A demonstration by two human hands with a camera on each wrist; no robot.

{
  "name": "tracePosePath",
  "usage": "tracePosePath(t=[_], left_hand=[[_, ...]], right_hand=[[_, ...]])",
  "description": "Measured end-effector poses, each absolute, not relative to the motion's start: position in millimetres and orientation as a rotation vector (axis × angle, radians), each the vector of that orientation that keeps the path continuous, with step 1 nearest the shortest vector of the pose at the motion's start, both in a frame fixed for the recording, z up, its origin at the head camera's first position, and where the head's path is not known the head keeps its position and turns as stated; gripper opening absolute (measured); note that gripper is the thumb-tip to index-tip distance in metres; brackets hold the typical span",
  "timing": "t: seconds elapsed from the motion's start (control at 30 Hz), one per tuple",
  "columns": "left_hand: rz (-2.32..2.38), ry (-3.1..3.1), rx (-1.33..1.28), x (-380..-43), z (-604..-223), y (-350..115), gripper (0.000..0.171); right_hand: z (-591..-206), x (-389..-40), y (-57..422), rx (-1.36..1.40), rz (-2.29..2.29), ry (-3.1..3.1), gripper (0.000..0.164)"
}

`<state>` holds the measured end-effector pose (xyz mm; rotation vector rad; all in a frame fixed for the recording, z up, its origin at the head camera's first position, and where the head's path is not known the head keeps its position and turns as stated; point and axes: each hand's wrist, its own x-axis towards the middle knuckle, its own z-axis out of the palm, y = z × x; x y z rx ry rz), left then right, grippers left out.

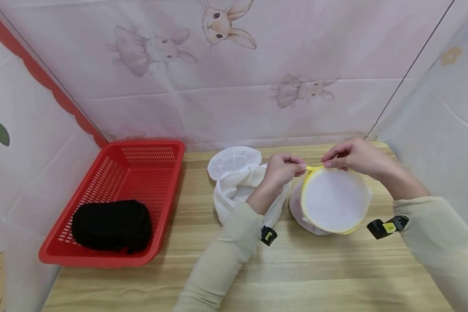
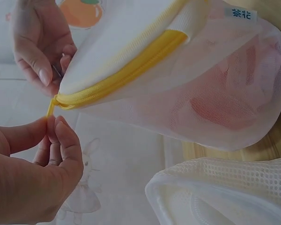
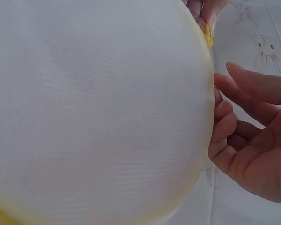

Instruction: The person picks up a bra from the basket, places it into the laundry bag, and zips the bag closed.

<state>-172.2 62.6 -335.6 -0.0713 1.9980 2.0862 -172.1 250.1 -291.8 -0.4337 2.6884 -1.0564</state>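
A round mesh laundry bag [image 1: 335,201] with a yellow zipper [image 2: 126,70] stands tilted on the table, with pinkish, reddish cloth [image 2: 225,105] showing through its side in the left wrist view. My left hand [image 1: 278,171] pinches a small yellow tab [image 2: 50,108] at the zipper's end, between thumb and forefinger. At the bag's far rim is my right hand [image 1: 355,158]. Its curled fingers [image 3: 225,126] hold the edge, while the thumb stands away from it in the right wrist view. Part of that grip is hidden behind the rim.
Left of the laundry bag sits a white mesh bag [image 1: 224,203] with its mouth open, and a flat white mesh piece [image 1: 234,160] lies behind it. A red basket [image 1: 169,195] at the left holds a black bundle [image 1: 111,225]. Printed cloth walls [image 1: 226,112] enclose the table [image 1: 296,277].
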Motion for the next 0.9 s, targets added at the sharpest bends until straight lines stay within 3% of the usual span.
tracePosePath(t=[0.57, 0.9], left_hand=[[2.08, 2.009, -0.11, -172.1, -330.4, 66.9, 0.004], [2.043, 2.057, -0.121, -172.3, -332.8, 69.2, 0.006]], right_hand=[[-295.8, -176.2, 240.3, -0.61, -0.948, 2.697, 0.009], [-296.8, -173.3, 238.9, -0.549, -0.956, 2.754, 0.004]])
